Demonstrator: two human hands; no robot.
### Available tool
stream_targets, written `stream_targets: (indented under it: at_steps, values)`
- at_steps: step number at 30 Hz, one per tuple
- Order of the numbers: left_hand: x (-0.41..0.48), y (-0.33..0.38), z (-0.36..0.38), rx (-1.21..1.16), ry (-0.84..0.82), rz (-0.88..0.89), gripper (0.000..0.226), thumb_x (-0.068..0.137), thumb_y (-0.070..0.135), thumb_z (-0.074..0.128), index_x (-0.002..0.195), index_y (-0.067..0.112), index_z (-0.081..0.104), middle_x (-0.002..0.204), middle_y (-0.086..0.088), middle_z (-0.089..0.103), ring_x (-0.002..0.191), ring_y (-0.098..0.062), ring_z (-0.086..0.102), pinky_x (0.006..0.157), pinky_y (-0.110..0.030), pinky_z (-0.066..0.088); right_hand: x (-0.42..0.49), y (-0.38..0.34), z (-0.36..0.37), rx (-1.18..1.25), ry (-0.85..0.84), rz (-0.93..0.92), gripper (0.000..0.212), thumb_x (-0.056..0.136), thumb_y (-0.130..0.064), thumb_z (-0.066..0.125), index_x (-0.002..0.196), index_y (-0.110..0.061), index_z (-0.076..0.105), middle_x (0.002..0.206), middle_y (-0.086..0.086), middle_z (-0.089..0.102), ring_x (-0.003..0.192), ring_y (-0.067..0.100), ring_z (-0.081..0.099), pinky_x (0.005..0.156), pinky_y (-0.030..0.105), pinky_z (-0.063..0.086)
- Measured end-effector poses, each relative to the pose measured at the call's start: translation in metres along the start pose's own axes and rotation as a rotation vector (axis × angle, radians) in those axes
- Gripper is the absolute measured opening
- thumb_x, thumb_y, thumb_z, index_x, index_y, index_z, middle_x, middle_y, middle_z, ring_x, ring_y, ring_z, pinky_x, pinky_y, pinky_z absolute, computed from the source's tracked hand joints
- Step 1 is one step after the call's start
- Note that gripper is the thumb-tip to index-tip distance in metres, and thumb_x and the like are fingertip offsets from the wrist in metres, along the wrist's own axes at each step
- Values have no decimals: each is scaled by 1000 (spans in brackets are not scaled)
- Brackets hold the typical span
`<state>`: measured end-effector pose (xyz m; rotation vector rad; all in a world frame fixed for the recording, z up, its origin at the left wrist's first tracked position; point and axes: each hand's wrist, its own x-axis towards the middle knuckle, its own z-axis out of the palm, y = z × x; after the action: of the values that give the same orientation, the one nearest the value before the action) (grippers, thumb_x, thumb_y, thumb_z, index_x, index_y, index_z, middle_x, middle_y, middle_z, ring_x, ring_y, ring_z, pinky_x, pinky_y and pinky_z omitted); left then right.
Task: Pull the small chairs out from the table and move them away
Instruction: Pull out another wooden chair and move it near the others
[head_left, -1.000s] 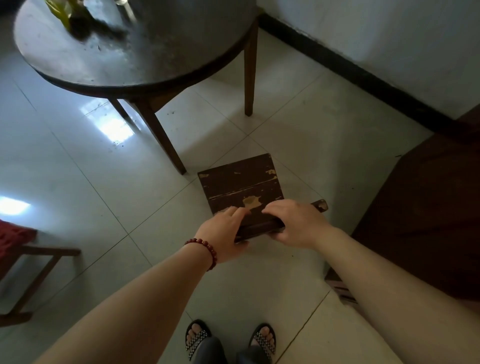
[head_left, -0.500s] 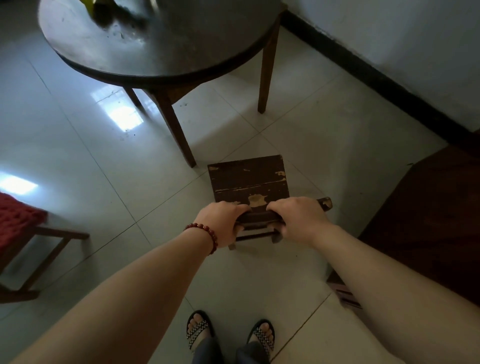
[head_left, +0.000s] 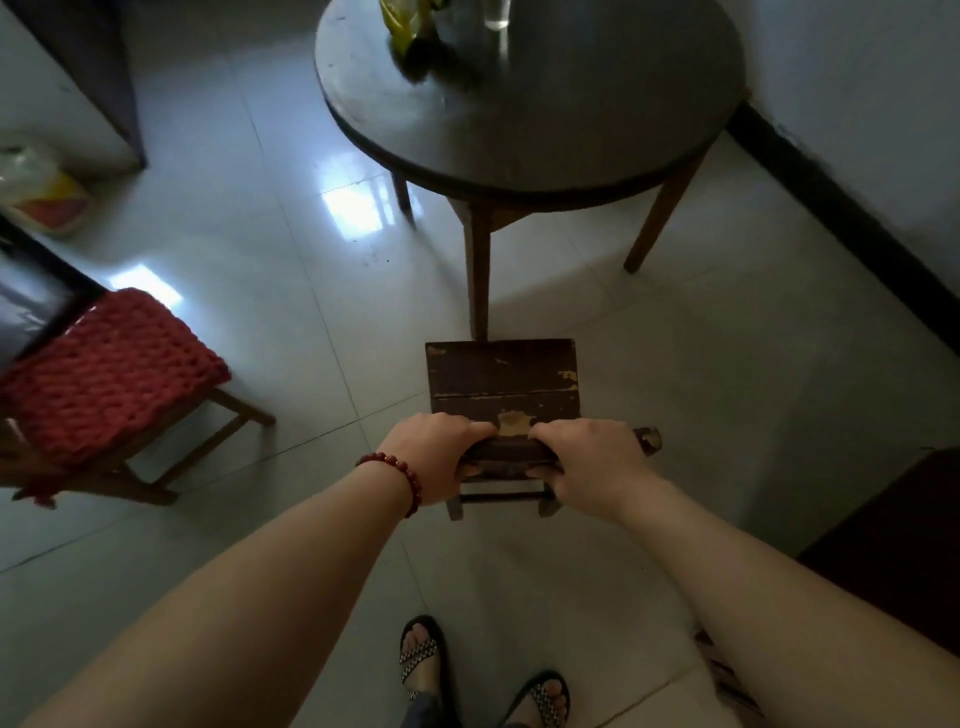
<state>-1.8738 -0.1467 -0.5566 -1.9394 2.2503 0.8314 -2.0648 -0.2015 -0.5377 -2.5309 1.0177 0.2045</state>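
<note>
A small dark wooden chair (head_left: 501, 382) with worn paint stands on the tiled floor just in front of the round dark table (head_left: 530, 98), outside the tabletop's edge and near one table leg. My left hand (head_left: 434, 457), with a red bead bracelet on its wrist, and my right hand (head_left: 592, 462) both grip the near top rail of the chair, side by side. Its lower legs show beneath my hands.
A chair with a red knitted cushion (head_left: 104, 374) stands at the left. A dark cabinet (head_left: 898, 540) lies at the right, a wall with a black skirting (head_left: 841, 208) behind it. A yellow bag and a glass sit on the table. My sandalled feet (head_left: 483, 670) are below.
The view has swung left and pulled back from the table, bringing the red-cushioned chair further in. The small chair has turned square to me; both hands keep their grip.
</note>
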Motion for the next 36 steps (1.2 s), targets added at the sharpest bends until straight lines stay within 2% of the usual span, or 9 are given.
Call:
stream_targets:
  at_steps: [2, 5, 10, 18, 22, 24, 27, 32, 36]
  values:
    - [-12, -20, -13, 13, 32, -18, 41, 88, 24, 56, 128, 31, 47, 103, 3, 63, 85, -15, 56, 68, -26, 44, 18, -18, -6, -6, -1, -34, 16, 83, -32, 61, 99, -32, 57, 91, -9, 63, 79, 14, 58, 53, 24, 32]
    - [-29, -56, -32, 33, 73, -42, 43, 88, 23, 57, 129, 31, 46, 103, 4, 63, 77, -10, 47, 64, -23, 38, 49, -50, -13, -32, 4, -74, 17, 83, -31, 60, 100, -32, 56, 91, -10, 63, 79, 14, 58, 57, 26, 40]
    - [-58, -122, -63, 27, 102, -80, 42, 88, 23, 58, 127, 32, 47, 105, 5, 62, 89, -17, 59, 73, -30, 52, 105, -109, -20, -42, 10, -128, 15, 83, -32, 60, 98, -32, 57, 89, -10, 63, 78, 13, 59, 55, 25, 37]
    - [-100, -221, -88, 51, 93, -90, 37, 87, 22, 60, 121, 34, 51, 102, 4, 62, 86, -18, 60, 65, -24, 42, 169, -199, -2, -20, 3, -116, 18, 85, -35, 56, 102, -32, 58, 93, -10, 65, 80, 13, 60, 56, 24, 36]
    - [-107, -254, -86, 50, 86, -111, 46, 82, 23, 66, 123, 35, 47, 104, 4, 62, 87, -19, 61, 68, -28, 48, 195, -219, 2, -10, -31, -130, 16, 86, -35, 56, 102, -32, 58, 92, -12, 65, 77, 10, 58, 52, 18, 30]
    - [-105, -267, -88, 40, 92, -111, 47, 82, 24, 67, 123, 35, 47, 104, 4, 63, 88, -20, 62, 70, -31, 51, 208, -224, 2, -10, -42, -137, 18, 87, -35, 55, 105, -31, 58, 93, -11, 65, 78, 10, 58, 55, 19, 35]
    - [-95, -284, -98, 32, 89, -98, 44, 83, 24, 65, 123, 33, 49, 101, 4, 63, 85, -20, 62, 68, -27, 46, 228, -226, -3, -7, -55, -131, 19, 88, -34, 54, 107, -30, 57, 94, -10, 65, 78, 11, 59, 58, 22, 41]
    - [-67, -319, -133, 22, 67, -66, 40, 88, 22, 58, 125, 32, 47, 104, 3, 62, 86, -19, 60, 68, -25, 42, 272, -229, -20, 8, -33, -91, 16, 86, -34, 56, 102, -32, 57, 90, -11, 64, 70, 7, 52, 51, 16, 30]
    - [-55, -351, -164, 64, 66, -5, 44, 88, 23, 58, 128, 34, 45, 109, 3, 60, 91, -22, 60, 72, -30, 47, 302, -244, -33, 20, 6, -29, 16, 85, -35, 58, 101, -32, 58, 90, -11, 65, 74, 9, 58, 56, 20, 41]
